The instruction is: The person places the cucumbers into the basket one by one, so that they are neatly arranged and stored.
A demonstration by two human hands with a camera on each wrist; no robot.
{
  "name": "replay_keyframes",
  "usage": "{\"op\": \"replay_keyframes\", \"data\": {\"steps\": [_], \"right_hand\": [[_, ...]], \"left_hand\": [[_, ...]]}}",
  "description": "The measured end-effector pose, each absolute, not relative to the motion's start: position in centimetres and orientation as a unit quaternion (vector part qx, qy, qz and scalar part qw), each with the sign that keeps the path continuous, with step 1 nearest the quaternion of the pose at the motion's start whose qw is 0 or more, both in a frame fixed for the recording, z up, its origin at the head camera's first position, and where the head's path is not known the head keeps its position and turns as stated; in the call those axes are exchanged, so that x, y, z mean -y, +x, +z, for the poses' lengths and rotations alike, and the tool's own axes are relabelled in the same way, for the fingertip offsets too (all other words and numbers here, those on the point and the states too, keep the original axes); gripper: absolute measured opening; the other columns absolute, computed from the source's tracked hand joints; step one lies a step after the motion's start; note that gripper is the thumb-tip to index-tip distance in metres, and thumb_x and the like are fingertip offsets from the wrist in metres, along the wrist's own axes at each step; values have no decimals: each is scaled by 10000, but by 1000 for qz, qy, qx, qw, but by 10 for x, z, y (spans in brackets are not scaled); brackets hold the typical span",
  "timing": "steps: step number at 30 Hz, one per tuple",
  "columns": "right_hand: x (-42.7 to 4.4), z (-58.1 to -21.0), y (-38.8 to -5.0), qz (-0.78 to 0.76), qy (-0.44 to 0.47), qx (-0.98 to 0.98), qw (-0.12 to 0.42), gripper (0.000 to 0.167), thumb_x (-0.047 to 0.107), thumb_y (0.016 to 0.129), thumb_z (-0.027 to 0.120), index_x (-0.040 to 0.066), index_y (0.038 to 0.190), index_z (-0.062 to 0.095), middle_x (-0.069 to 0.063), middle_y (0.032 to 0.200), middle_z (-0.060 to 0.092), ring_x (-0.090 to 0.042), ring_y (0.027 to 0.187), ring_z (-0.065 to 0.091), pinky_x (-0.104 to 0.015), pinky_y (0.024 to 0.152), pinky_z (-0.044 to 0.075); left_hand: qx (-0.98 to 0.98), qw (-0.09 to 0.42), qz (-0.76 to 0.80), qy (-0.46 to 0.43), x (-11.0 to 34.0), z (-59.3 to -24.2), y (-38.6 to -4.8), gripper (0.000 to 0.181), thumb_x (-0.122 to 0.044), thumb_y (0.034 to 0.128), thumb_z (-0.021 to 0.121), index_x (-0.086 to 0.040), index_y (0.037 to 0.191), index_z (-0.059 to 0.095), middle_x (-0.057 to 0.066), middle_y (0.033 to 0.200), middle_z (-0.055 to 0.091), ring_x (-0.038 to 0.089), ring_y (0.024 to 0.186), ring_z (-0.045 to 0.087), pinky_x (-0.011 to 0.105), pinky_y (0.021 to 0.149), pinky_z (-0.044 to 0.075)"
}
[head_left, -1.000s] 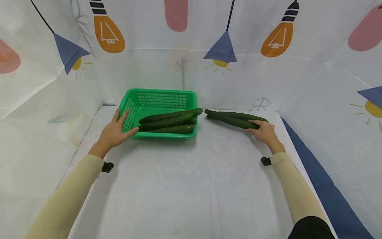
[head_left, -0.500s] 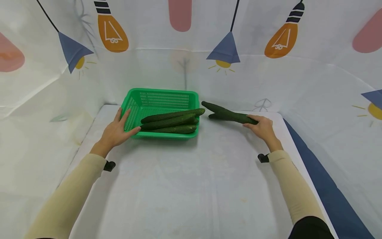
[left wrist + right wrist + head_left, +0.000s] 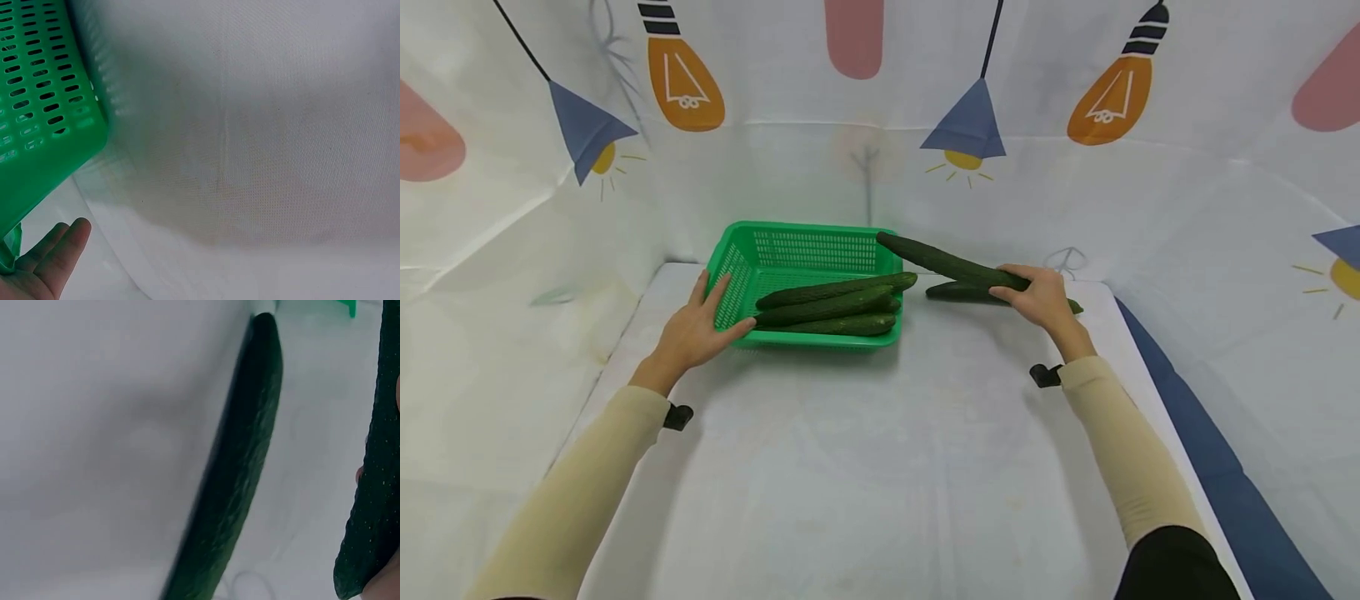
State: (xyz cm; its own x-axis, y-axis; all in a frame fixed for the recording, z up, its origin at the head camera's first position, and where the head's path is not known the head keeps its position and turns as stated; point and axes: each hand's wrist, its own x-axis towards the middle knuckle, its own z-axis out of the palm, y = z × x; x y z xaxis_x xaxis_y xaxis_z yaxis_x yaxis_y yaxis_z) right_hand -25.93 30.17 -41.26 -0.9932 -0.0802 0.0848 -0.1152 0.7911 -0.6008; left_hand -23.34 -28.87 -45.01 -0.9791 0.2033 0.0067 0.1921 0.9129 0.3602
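My right hand (image 3: pixel 1041 296) grips a dark green cucumber (image 3: pixel 936 257) near one end. It is raised and slanted, its far end over the right rim of a green plastic basket (image 3: pixel 801 340). In the right wrist view the held cucumber (image 3: pixel 375 462) runs along the right edge. A second cucumber (image 3: pixel 958 292) lies on the table below, partly hidden by the right hand. My left hand (image 3: pixel 688 337) is spread at the basket's front left corner, thumb by the front rim, fingers along the left side. Those fingers (image 3: pixel 65 253) look straight in the left wrist view.
Several cucumbers (image 3: pixel 823 308) lie together in the basket's front right part; one pokes over its right rim. The white table (image 3: pixel 865 467) stretches toward me. A printed cloth (image 3: pixel 790 175) hangs behind it, and blue fabric (image 3: pixel 1195 417) shows past the right edge.
The right hand has lifted one cucumber off the table and carried it left and up toward the basket. The other cucumber stays on the table. The left hand has kept its place at the basket.
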Motion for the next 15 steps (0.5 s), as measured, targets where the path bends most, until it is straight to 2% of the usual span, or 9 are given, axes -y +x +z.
{"op": "replay_keyframes", "data": {"steps": [8, 11, 15], "right_hand": [[-270, -394, -270, 306, 84, 948, 20, 547, 420, 944, 743, 142, 1406, 656, -185, 1464, 597, -441, 1374, 520, -625, 1101, 405], [-259, -387, -273, 287, 98, 953, 27, 530, 419, 938, 748, 146, 1386, 674, -172, 1424, 634, -431, 1326, 566, -616, 1085, 422], [-242, -375, -277, 253, 110, 961, 20, 534, 420, 926, 756, 144, 1376, 682, -167, 1408, 647, -432, 1300, 580, -631, 1102, 385]], "left_hand": [[-978, 18, 184, 101, 288, -450, -234, 1010, -747, 947, 472, -222, 1679, 17, 228, 1720, -69, 562, 1014, 642, 408, 580, 440], [-978, 19, 182, 99, 289, -450, -234, 1011, -746, 948, 471, -218, 1679, 13, 232, 1719, -69, 551, 990, 649, 391, 562, 427], [-979, 23, 181, 96, 289, -448, -232, 1013, -740, 947, 482, -211, 1680, 24, 236, 1719, -59, 529, 950, 656, 387, 553, 417]]}}
